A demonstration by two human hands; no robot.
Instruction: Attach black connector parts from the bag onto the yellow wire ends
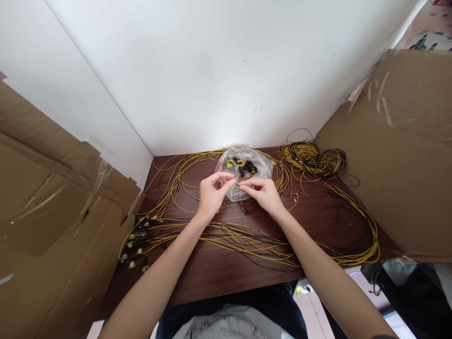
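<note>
My left hand (pixel 214 190) and my right hand (pixel 263 192) meet at the middle of the table, each with thumb and forefinger pinched. Between the fingertips runs the short tip of a thin wire (pixel 238 183), dark and yellowish; its exact end is too small to make out. A black strand (pixel 240 203) curls down below my right fingers to the tabletop. Just behind the hands lies an open clear plastic bag (pixel 263 165), partly covered by them. Small black and yellow connectors (pixel 242 165) fill it.
Long yellow and black cables (pixel 226 230) stretch across the brown table (pixel 212 278), with black connector ends (pixel 139 238) bunched at left. A tangled wire coil (pixel 303 157) sits at back right. Cardboard (pixel 52 226) stands at left, more cardboard (pixel 406 155) at right, and a white wall (pixel 219 70) behind.
</note>
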